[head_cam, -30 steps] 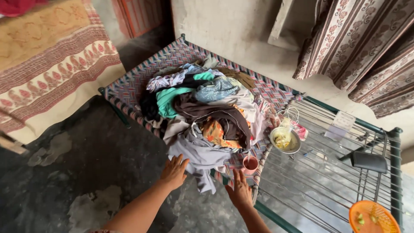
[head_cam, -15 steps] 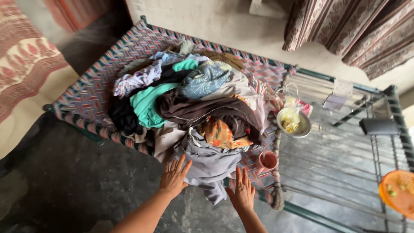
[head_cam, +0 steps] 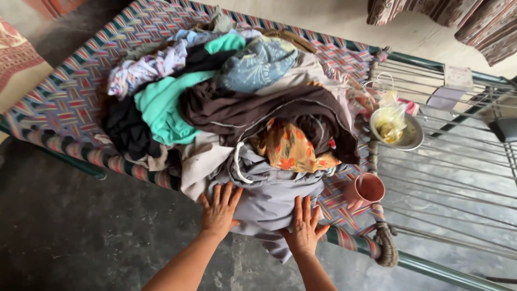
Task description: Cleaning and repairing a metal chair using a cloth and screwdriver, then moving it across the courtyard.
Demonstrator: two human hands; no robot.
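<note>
Since half a second ago both my hands have come forward onto the pile; the view sits closer. My left hand (head_cam: 219, 209) lies flat, fingers spread, on the grey garment (head_cam: 269, 188), gripping nothing. My right hand (head_cam: 304, 229) lies the same way, palm down on the same cloth, just beside the left.

The grey garment is crumpled, with a white cord (head_cam: 237, 161), and hangs over the near edge of the cot (head_cam: 64, 102). Behind it: orange floral cloth (head_cam: 291, 148), brown cloth (head_cam: 253, 110), teal cloth (head_cam: 161, 108); the heap covers the middle of the woven part. A pink cup (head_cam: 369, 189) stands near the right hand; a metal bowl (head_cam: 412, 137) sits toward the far edge.
</note>
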